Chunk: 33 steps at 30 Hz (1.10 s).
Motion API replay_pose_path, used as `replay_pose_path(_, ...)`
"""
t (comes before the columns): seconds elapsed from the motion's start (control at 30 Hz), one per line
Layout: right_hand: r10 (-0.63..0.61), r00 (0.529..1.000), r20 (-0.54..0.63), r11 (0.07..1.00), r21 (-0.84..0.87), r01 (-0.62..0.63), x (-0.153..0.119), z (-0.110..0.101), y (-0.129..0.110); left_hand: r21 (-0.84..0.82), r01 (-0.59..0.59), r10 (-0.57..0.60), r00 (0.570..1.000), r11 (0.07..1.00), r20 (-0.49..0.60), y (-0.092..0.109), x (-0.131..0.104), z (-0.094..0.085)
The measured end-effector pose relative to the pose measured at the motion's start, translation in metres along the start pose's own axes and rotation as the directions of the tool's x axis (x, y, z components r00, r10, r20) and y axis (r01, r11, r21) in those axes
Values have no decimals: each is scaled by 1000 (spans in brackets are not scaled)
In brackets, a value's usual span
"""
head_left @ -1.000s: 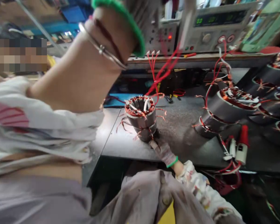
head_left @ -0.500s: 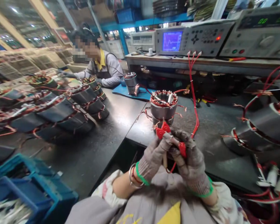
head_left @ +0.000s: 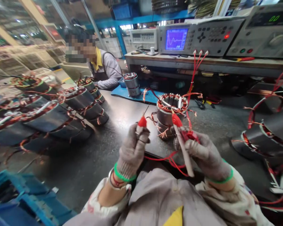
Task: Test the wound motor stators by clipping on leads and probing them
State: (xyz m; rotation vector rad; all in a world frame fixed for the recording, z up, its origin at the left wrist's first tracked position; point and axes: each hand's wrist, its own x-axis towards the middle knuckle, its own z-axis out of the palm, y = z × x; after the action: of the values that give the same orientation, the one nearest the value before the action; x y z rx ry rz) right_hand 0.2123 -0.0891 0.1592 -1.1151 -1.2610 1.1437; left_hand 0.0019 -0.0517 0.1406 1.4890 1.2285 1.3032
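My gloved left hand (head_left: 132,150) is closed round a red-tipped test clip (head_left: 141,121), its metal point facing up. My gloved right hand (head_left: 204,153) grips more red test clips (head_left: 177,120), one with a long pale handle slanting down toward me. Just beyond both hands stands a motor stator (head_left: 165,121) with copper windings at its rim and stripped wire ends sticking out at the sides; it seems stacked on another. Red test leads (head_left: 173,161) hang between my hands. I see no clip attached to the stator's wires.
Many stators (head_left: 49,116) crowd the bench on the left, with more stators (head_left: 269,136) at right. A tester with a waveform screen (head_left: 176,40) stands on the shelf. A co-worker (head_left: 107,67) sits beyond. Blue crates (head_left: 42,201) stand at lower left.
My hands have moved apart, the left one leftward with one clip, the right one rightward with the others. The co-worker's arm has drawn back from the stators.
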Motion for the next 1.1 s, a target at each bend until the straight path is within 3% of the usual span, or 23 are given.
replay_pose_path(0.03,117,992,53,983,139,-123,4,-2,-1,76,-37,40,998,996,-45,-3,13,-4)
replay_pose_path(0.1,216,969,117,919,311,-243,12,-2,-1,262,-107,133,988,959,-83,-6,37,-8)
replay_pose_path(0.17,208,973,104,899,372,-232,21,2,1,395,-192,233,971,899,-57,-6,55,-7)
replay_pose_path(0.23,160,984,80,929,325,-177,25,3,4,419,-260,304,952,870,-42,0,68,-3)
replay_pose_path(0.3,60,998,17,987,149,-62,23,-2,6,323,-238,275,959,916,-74,7,75,0)
replay_pose_path(0.37,-117,978,-173,986,-134,95,20,-14,9,124,-135,148,984,983,-98,14,79,0)
replay_pose_path(0.43,-343,856,-387,869,-477,133,23,-30,12,-90,-17,10,997,996,-74,18,82,-2)
replay_pose_path(0.5,-504,743,-441,692,-720,43,37,-45,15,-228,55,-68,996,972,-50,18,83,-3)
replay_pose_path(0.57,-559,719,-413,585,-811,-11,59,-58,18,-299,85,-107,993,951,-58,17,83,-2)
replay_pose_path(0.63,-547,714,-437,614,-789,-13,82,-69,22,-329,103,-132,989,939,-67,16,83,-1)
replay_pose_path(0.77,-440,695,-569,770,-637,-35,109,-80,28,-346,133,-161,985,929,-55,14,87,-2)
replay_pose_path(1.1,-365,716,-595,853,-522,2,112,-85,38,-362,123,-143,989,924,-30,8,94,-5)
